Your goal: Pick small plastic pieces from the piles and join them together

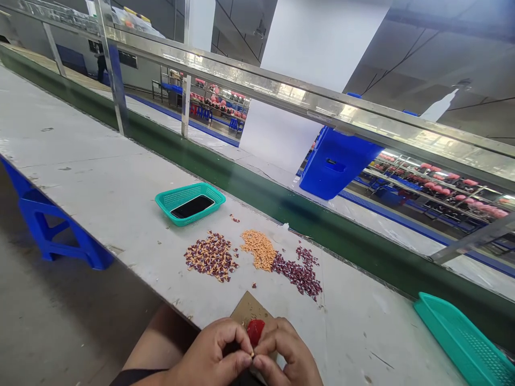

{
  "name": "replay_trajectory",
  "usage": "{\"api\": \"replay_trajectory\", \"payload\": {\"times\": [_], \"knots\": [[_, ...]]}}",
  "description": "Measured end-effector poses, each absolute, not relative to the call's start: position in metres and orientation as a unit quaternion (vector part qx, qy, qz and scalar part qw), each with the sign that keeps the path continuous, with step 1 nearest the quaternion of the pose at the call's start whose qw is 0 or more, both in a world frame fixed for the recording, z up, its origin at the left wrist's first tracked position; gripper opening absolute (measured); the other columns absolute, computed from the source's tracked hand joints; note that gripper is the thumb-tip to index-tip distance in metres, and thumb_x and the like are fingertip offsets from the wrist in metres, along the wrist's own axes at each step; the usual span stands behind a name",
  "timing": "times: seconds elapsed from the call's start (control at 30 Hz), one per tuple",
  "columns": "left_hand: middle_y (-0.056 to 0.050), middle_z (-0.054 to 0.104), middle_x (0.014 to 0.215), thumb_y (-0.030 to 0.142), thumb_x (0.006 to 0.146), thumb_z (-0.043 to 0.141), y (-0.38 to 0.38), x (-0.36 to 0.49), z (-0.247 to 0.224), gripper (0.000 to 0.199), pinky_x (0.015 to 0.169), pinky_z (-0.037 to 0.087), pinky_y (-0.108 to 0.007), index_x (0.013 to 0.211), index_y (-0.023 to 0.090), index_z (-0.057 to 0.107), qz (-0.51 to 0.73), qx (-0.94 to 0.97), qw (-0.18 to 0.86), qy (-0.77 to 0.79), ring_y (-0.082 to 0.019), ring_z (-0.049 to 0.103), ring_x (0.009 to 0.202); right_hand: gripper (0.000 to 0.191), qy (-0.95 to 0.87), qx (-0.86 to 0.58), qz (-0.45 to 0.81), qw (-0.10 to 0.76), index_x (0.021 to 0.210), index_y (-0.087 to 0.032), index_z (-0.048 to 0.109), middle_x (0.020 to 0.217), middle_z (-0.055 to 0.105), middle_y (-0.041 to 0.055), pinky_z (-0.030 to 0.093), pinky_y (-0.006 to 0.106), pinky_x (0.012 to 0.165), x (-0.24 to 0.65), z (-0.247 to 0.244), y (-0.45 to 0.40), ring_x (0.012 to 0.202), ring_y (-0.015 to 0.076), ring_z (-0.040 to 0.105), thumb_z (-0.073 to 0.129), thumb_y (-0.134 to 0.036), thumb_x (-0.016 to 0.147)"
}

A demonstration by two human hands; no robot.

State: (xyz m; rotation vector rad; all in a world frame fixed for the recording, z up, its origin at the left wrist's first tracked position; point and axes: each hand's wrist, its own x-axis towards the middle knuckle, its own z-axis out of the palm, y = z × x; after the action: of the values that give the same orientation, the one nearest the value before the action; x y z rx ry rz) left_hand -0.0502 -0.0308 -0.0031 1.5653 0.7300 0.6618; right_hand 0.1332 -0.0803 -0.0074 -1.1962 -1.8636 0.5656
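Observation:
At the table's near edge, my left hand (pixel 217 351) and my right hand (pixel 288 351) meet fingertip to fingertip. Both are closed in a pinch on a tiny orange-and-dark piece (pixel 252 354), mostly covered by the fingers. Just behind them a glossy red blob (pixel 255 331) lies on a brown card (pixel 248 310). Farther off are three piles of small pieces: two-tone orange-and-purple ones (pixel 211 256) on the left, plain orange ones (pixel 259 249) in the middle, and dark purple ones (pixel 300 273) on the right.
A green perforated basket (pixel 163 202) holding a phone (pixel 193 207) stands beyond the piles. Another green basket (pixel 462 332) is at the right. A green conveyor belt (pixel 322 214) runs behind the white table (pixel 100 177). Blue stools (pixel 60 228) stand at the left.

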Motion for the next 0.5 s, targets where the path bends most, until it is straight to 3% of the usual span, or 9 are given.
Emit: {"api": "replay_trajectory", "payload": {"times": [0.33, 0.4, 0.5], "knots": [[0.001, 0.062, 0.075, 0.022, 0.075, 0.056, -0.015, -0.048, 0.010, 0.006, 0.068, 0.042, -0.024, 0.072, 0.020, 0.060, 0.231, 0.747, 0.519, 0.344, -0.015, 0.056, 0.072, 0.023, -0.731, -0.505, 0.245, 0.390, 0.076, -0.021, 0.066, 0.074, 0.066, 0.0038, 0.051, 0.028, 0.067, 0.140, -0.001, -0.069, 0.073, 0.0171, 0.062, 0.061, -0.043, 0.081], [0.000, 0.064, 0.077, 0.020, 0.077, 0.053, 0.001, -0.054, 0.012, 0.008, 0.068, 0.042, -0.024, 0.075, 0.020, 0.061, 0.212, 0.789, 0.459, 0.349, -0.016, 0.057, 0.074, 0.023, -0.717, -0.548, 0.218, 0.372, 0.083, -0.022, 0.069, 0.081, 0.068, 0.0061, 0.051, 0.031, 0.071, 0.152, 0.001, -0.061, 0.079, 0.0198, 0.063, 0.062, -0.043, 0.079], [-0.003, 0.065, 0.083, 0.024, 0.085, 0.046, 0.035, -0.069, 0.012, 0.018, 0.074, 0.043, -0.029, 0.078, 0.020, 0.062, 0.203, 0.853, 0.306, 0.371, -0.019, 0.058, 0.081, 0.013, -0.694, -0.640, 0.113, 0.308, 0.088, -0.021, 0.069, 0.092, 0.069, 0.0083, 0.046, 0.038, 0.082, 0.180, 0.003, -0.041, 0.090, 0.0234, 0.061, 0.061, -0.029, 0.081]]}}
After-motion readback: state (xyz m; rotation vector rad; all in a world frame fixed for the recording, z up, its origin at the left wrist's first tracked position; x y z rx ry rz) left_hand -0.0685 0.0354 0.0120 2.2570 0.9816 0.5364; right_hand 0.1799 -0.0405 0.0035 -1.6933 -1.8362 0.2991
